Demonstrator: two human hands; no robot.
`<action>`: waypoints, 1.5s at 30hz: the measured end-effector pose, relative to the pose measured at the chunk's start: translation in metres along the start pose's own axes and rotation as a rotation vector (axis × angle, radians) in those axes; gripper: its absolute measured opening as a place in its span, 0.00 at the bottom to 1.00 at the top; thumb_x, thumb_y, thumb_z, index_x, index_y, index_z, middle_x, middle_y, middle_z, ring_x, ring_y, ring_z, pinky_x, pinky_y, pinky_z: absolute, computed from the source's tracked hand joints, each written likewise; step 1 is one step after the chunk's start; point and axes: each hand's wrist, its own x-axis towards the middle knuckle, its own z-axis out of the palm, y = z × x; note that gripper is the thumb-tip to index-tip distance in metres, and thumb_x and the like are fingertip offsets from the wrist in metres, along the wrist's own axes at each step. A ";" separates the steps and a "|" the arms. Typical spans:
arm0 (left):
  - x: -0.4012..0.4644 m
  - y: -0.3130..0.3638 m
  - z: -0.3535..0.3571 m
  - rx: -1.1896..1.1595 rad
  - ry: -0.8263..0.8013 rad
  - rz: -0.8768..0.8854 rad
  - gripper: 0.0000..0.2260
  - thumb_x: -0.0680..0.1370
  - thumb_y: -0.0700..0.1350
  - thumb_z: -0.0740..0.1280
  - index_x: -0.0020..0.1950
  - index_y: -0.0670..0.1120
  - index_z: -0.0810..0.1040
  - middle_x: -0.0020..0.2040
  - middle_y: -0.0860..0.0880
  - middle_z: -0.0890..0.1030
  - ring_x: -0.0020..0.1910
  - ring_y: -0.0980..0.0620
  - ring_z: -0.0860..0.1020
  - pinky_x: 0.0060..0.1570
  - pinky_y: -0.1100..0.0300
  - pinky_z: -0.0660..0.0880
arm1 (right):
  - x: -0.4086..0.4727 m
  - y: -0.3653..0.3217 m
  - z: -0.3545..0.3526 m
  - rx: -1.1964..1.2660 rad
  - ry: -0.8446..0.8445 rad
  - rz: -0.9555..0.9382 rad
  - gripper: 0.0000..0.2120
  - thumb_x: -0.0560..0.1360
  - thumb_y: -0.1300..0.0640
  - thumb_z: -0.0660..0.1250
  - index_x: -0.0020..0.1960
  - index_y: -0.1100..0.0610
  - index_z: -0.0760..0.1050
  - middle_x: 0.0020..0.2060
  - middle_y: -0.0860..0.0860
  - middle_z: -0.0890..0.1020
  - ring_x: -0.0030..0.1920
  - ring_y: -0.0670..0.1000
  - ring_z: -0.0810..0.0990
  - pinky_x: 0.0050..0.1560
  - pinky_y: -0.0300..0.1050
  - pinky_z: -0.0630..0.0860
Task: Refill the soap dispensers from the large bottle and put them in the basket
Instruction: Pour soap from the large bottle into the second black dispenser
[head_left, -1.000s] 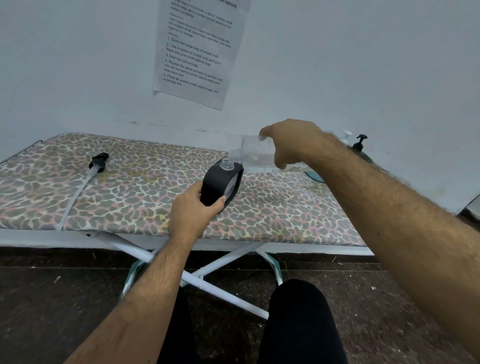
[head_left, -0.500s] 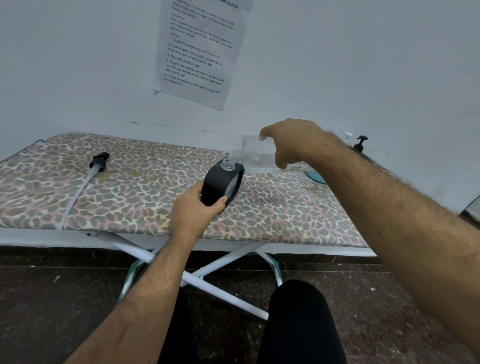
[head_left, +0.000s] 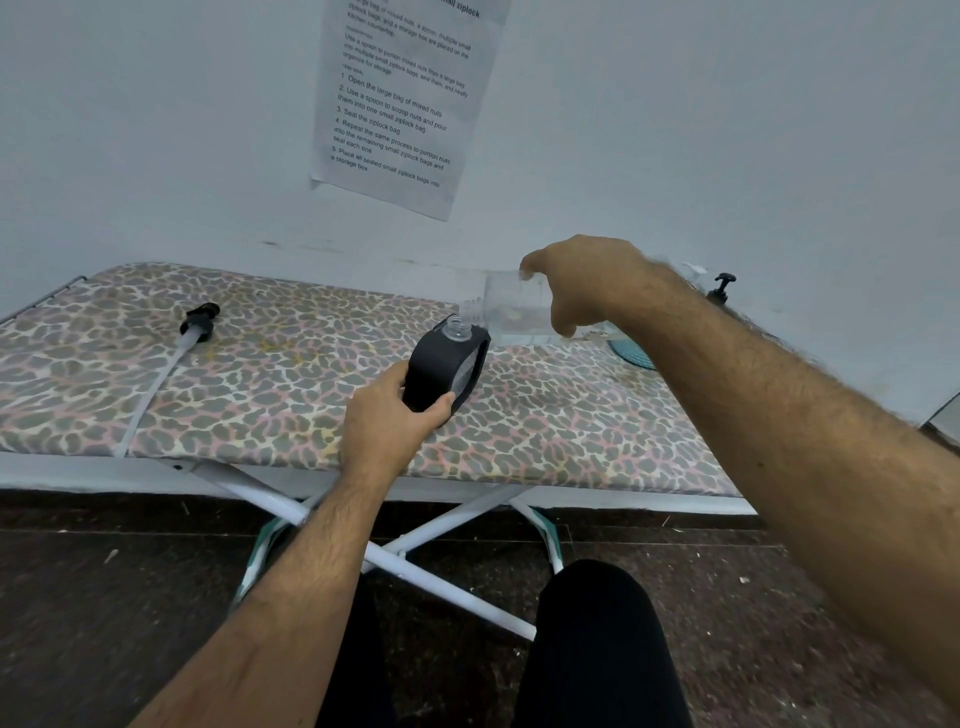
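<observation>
Both bare forearms reach forward from the bottom of the view. The left hand sits lower and nearer, knuckles up, with its thumb laid along the right side and its fingers wrapped round the far side of the black-sleeved clear soap dispenser, gripping it near its base and holding it tilted. The right arm comes in from the right edge, stretched longer and higher, its wrist bent a little downward. The right hand is seen from the back, fingers curled over the top of the large clear plastic bottle, which it holds tipped on its side. The person's two legs in black trousers show below, between the arms.
</observation>
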 end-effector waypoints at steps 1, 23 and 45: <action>0.000 0.000 0.000 0.000 -0.001 -0.003 0.19 0.72 0.55 0.73 0.60 0.52 0.78 0.44 0.59 0.80 0.44 0.58 0.80 0.38 0.66 0.73 | 0.000 0.000 0.000 0.000 -0.002 0.001 0.36 0.69 0.61 0.75 0.73 0.47 0.66 0.61 0.49 0.77 0.61 0.53 0.75 0.48 0.49 0.70; 0.000 0.001 -0.001 -0.003 0.002 -0.005 0.19 0.72 0.55 0.73 0.60 0.51 0.78 0.42 0.58 0.81 0.42 0.57 0.81 0.38 0.62 0.76 | 0.000 -0.001 -0.004 -0.032 -0.018 0.003 0.36 0.69 0.60 0.75 0.73 0.46 0.65 0.59 0.48 0.77 0.62 0.53 0.75 0.47 0.48 0.69; 0.000 0.002 -0.001 0.004 0.006 0.001 0.18 0.71 0.55 0.73 0.59 0.52 0.79 0.42 0.57 0.81 0.41 0.57 0.81 0.39 0.59 0.78 | 0.000 -0.001 -0.004 -0.028 -0.025 -0.001 0.37 0.69 0.60 0.75 0.73 0.47 0.65 0.59 0.48 0.77 0.61 0.53 0.75 0.49 0.49 0.71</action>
